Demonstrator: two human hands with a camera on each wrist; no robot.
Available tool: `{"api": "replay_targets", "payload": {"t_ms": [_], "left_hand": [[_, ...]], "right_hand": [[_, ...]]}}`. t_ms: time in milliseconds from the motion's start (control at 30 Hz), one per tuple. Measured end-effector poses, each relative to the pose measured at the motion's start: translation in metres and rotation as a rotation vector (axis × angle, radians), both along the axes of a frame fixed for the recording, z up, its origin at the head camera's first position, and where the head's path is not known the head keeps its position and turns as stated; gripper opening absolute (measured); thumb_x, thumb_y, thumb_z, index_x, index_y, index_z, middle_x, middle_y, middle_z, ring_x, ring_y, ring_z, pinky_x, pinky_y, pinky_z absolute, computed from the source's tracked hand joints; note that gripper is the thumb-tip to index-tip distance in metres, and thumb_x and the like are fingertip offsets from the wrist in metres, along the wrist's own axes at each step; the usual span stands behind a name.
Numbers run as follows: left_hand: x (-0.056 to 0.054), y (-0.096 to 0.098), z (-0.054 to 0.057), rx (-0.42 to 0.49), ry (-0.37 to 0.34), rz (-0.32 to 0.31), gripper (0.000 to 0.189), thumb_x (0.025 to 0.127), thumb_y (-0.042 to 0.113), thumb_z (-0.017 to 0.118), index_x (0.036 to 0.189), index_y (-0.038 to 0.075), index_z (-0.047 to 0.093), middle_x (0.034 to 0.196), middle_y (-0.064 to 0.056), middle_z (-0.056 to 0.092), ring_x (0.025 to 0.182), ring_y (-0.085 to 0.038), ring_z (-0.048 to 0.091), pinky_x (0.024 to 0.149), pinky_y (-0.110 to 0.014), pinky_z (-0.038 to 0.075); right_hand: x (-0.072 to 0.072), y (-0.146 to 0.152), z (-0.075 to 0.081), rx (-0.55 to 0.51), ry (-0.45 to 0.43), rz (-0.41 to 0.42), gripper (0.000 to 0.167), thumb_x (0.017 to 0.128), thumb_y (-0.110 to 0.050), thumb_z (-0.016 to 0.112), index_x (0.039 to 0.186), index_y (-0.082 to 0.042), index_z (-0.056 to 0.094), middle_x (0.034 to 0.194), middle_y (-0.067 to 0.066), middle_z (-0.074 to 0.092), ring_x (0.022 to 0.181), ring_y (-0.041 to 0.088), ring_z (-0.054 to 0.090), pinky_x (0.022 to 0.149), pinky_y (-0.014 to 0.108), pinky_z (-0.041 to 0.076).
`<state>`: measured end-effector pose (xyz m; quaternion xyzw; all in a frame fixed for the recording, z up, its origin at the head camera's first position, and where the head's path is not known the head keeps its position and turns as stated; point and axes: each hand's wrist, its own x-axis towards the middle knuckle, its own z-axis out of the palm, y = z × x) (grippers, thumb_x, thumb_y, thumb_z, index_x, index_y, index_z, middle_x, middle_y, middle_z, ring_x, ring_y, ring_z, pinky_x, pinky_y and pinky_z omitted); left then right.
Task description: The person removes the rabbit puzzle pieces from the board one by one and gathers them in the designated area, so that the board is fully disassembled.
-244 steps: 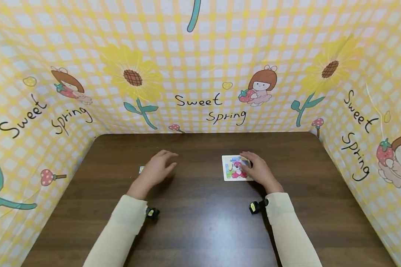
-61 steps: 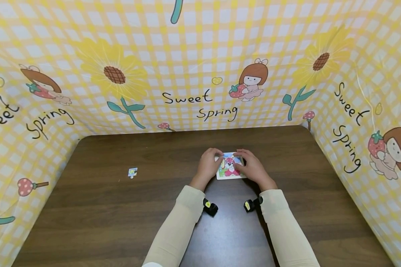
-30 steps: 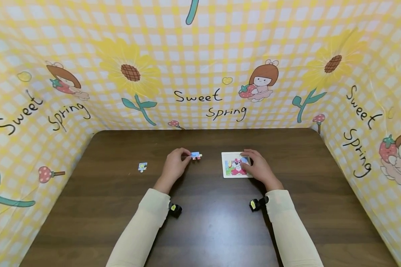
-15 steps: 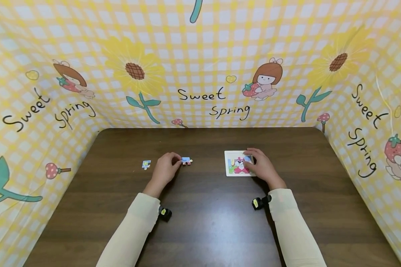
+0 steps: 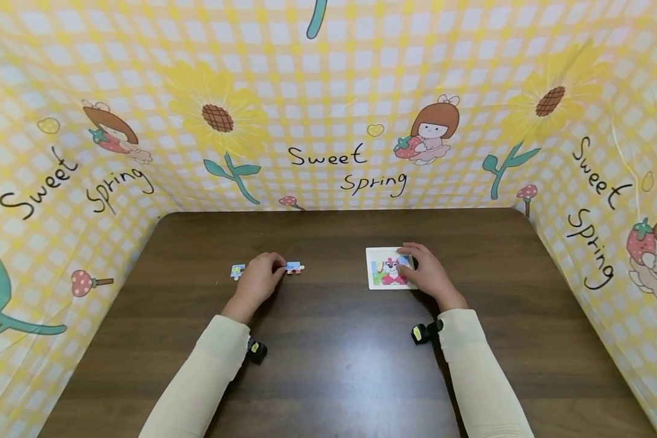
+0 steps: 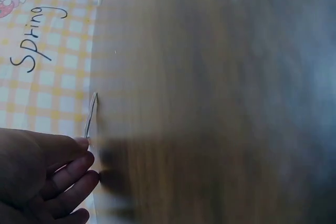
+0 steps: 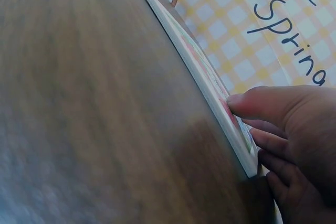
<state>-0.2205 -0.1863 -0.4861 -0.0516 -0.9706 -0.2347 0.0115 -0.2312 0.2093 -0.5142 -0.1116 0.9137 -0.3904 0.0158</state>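
Rising behind everything, the yellow-checked cloth (image 5: 328, 79) looks much as it does in the earlier frames, bar a slight shift of the head view. Below it spreads the brown worktop (image 5: 334, 371). Across the worktop reach two cream sleeves (image 5: 487, 371); the left one lies farther to the left than a second ago, while the right one keeps roughly its place.

The hands are well apart now; two seconds ago both were at the puzzle board. The left hand (image 5: 256, 283) has drawn away leftward and pinches a puzzle piece between thumb and fingers. The right hand (image 5: 429, 280) still grips the puzzle board (image 5: 369, 271) at its right side, thumb over the picture, as the right wrist view also shows. The board lies flat, right of the middle of the worktop. Its picture reached higher two seconds ago; now a pale strip shows along the upper left.

A black camera (image 5: 257, 351) sits at each wrist. The pinched piece (image 5: 294, 267) sticks out to the right of the left fingertips, farther from the board than half a second ago; whether it touches the worktop I cannot tell. The loose piece (image 5: 236, 271), fully visible before, is now partly hidden by the left hand.
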Motion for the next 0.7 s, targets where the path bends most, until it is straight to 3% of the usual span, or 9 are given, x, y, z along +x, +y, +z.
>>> {"api": "replay_targets", "payload": {"t_ms": [700], "left_hand": [[-0.0010, 0.0076, 0.0001, -0.090, 0.024, -0.061, 0.010, 0.093, 0.019, 0.067, 0.099, 0.011, 0.070, 0.101, -0.008, 0.065, 0.094, -0.028, 0.061, 0.082, -0.047, 0.050]], "right_hand": [[0.0004, -0.0008, 0.0003, 0.000, 0.003, -0.003, 0.042, 0.093, -0.023, 0.067, 0.131, -0.006, 0.059, 0.147, 0.013, 0.041, 0.136, 0.034, 0.036, 0.109, 0.054, 0.029]]}}
